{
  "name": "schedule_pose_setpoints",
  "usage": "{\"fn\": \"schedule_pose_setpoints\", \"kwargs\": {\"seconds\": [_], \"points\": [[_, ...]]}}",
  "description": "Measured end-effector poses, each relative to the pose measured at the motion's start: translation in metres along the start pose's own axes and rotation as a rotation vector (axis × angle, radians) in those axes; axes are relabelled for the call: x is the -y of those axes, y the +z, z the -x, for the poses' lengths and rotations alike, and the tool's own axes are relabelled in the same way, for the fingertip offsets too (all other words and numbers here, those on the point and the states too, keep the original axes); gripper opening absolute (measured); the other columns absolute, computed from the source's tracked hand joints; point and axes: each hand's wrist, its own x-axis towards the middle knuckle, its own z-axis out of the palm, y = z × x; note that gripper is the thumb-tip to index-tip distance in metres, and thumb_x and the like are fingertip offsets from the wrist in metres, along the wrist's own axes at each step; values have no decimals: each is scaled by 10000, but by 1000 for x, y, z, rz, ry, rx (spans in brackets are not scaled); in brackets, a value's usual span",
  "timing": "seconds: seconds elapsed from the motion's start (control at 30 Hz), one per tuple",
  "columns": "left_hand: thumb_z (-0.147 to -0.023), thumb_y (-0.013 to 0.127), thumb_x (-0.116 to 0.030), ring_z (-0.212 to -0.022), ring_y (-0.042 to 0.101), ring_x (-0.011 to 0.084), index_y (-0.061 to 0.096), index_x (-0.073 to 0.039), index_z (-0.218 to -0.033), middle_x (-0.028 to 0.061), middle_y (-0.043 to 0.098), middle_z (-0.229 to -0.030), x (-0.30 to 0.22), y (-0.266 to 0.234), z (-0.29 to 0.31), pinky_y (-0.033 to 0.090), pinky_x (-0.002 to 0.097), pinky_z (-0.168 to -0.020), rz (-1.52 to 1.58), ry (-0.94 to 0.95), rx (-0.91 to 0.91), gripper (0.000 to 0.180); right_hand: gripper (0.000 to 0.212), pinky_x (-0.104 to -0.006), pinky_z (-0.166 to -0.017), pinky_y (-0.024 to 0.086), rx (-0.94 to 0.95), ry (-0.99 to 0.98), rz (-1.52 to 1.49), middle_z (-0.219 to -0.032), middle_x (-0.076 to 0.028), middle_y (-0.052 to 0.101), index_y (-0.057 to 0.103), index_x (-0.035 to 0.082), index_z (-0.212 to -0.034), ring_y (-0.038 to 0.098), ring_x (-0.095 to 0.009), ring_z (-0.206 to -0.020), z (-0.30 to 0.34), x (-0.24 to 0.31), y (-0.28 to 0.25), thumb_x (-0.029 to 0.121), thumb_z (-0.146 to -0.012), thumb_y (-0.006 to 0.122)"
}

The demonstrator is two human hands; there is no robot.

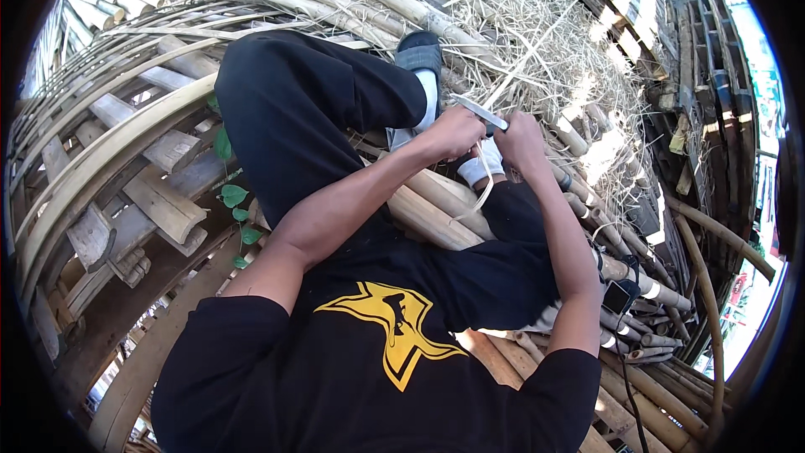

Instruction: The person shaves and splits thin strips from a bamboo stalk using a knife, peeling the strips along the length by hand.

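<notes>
My right hand [521,143] is closed round a knife [481,111], its pale metal blade slanting up and left across the front of my left hand [457,134]. My left hand is closed too, gripping a thin bamboo strip [487,174]. One end of the strip curls down below my hands toward my lap; a pale length runs up and right past the blade. The two hands are close together, above my lower legs. Something small and dark shows between them, too small to make out. The fingertips of both hands are mostly hidden.
Pale shavings [553,59] are heaped beyond my hands. Bamboo poles [444,210] lie beneath me and at the right. Split bamboo pieces [168,201] are stacked at the left, near a leafy vine [233,195]. A small black device [620,295] with a cable sits right of my arm.
</notes>
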Motion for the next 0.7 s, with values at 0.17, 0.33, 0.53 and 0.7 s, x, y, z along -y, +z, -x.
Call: {"fn": "schedule_pose_setpoints", "kwargs": {"seconds": [0.17, 0.33, 0.53, 0.7], "points": [[-775, 441, -65, -279, 374, 130, 523, 9, -733, 105, 508, -511, -9, 3, 13, 255, 292, -256, 311, -349, 92, 118, 324, -460, -773, 481, -43, 358, -4, -839, -302, 615, 625, -76, -843, 610, -427, -852, -48, -39, -11, 225, -765, 534], [-775, 416, -46, -284, 373, 110, 508, -3, -774, 133, 563, -585, -17, -4, 13, 262, 261, -253, 330, -244, -31, 101, 338, -443, -675, 476, -297, 531, 47, -773, -289, 620, 629, -86, -759, 631, -390, -764, -54, -142, -21, 237, -760, 530], [-736, 413, -39, -273, 331, 110, 439, -39, -824, 171, 568, -630, -25, -3, 16, 268, 246, -255, 893, -305, 293, 92, 417, -416, -505, 382, -48, 172, -216, -514, -222, 496, 580, -76, -676, 516, -346, -482, 3, -31, -39, 303, -849, 573], [-779, 399, -25, -266, 307, 96, 403, -47, -820, 115, 485, -584, -14, -13, 11, 295, 226, -234, 1177, -351, 483, 47, 250, -463, -621, 460, 136, -5, -115, -623, -253, 553, 629, -35, -715, 579, -411, -639, 18, 10, -31, 188, -805, 563]]}}
